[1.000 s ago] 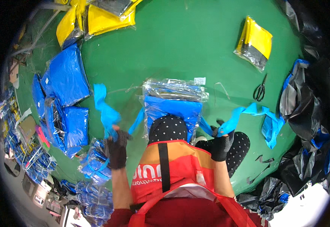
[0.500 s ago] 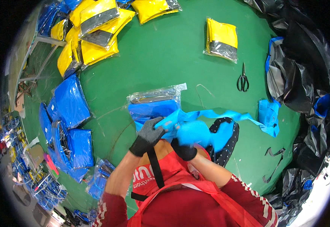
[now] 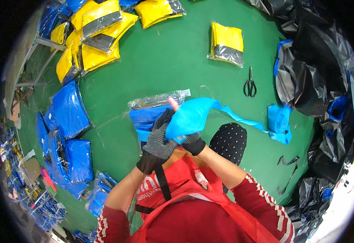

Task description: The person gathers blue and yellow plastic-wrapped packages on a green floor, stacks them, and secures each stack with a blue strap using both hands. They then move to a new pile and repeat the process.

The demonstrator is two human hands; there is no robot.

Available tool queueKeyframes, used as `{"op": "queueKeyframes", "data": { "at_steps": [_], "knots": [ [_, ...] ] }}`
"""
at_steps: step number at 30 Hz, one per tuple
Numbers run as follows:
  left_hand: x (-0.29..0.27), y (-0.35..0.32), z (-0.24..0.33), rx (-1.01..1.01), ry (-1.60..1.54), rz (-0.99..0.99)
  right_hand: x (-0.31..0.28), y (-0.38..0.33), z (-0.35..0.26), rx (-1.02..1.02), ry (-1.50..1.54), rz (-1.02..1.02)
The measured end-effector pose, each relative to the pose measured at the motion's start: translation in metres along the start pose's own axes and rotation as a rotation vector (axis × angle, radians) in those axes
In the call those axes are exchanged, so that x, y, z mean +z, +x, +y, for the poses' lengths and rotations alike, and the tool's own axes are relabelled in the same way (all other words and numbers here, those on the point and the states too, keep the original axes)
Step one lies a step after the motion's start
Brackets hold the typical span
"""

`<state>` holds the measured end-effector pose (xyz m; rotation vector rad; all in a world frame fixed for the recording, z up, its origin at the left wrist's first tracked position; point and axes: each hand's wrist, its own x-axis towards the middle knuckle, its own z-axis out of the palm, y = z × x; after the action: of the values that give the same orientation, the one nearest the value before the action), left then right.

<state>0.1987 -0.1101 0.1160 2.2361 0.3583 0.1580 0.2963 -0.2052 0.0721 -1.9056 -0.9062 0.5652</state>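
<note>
A light blue fabric strip (image 3: 191,115) rises in a wide fold in front of my lap, and its narrow part trails right to a bundle of the same fabric (image 3: 278,116) on the floor. My left hand (image 3: 160,139), in a grey dotted glove with bare fingertips, is closed at the strip's left edge. My right hand (image 3: 193,142), gloved alike, closes on its lower end; the fold hides part of its fingers. Just beyond them lies a blue folded package in clear plastic (image 3: 150,115), with light blue fabric across its near side.
Scissors (image 3: 250,86) and a yellow-and-black package (image 3: 226,43) lie on the green floor (image 3: 177,60). Blue packages (image 3: 69,109) and yellow ones (image 3: 100,56) are piled at left. Black sheeting (image 3: 318,69) heaps along the right. My dotted knee (image 3: 229,141) is beside my right hand.
The light blue fabric has been lifted into an upright fold, away from my knee. My hands have come closer together, and the whole view has shifted slightly.
</note>
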Motion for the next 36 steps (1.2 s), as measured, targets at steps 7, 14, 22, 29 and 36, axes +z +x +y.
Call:
{"op": "queueKeyframes", "data": {
  "at_steps": [7, 14, 22, 29, 36],
  "knots": [
    [-0.029, -0.071, -0.004, 0.043, -0.462, -0.795, -0.044, 0.006, 0.101, 0.849, 0.854, 0.195],
    [-0.042, -0.109, -0.016, -0.043, 0.351, -0.67, -0.296, -0.254, 0.134, 0.82, 0.909, 0.494],
    [-0.016, -0.116, -0.014, -0.441, 0.392, -0.436, -0.287, -0.397, 0.07, 1.238, -0.023, 0.017],
    [-0.016, -0.105, -0.021, -0.519, 0.469, -0.411, -0.021, -0.136, 0.117, 1.354, 1.091, -0.568],
    [-0.029, -0.063, -0.029, -0.095, 0.331, -0.094, -0.023, -0.099, 0.069, 0.603, 1.571, 0.401]
  ]
}}
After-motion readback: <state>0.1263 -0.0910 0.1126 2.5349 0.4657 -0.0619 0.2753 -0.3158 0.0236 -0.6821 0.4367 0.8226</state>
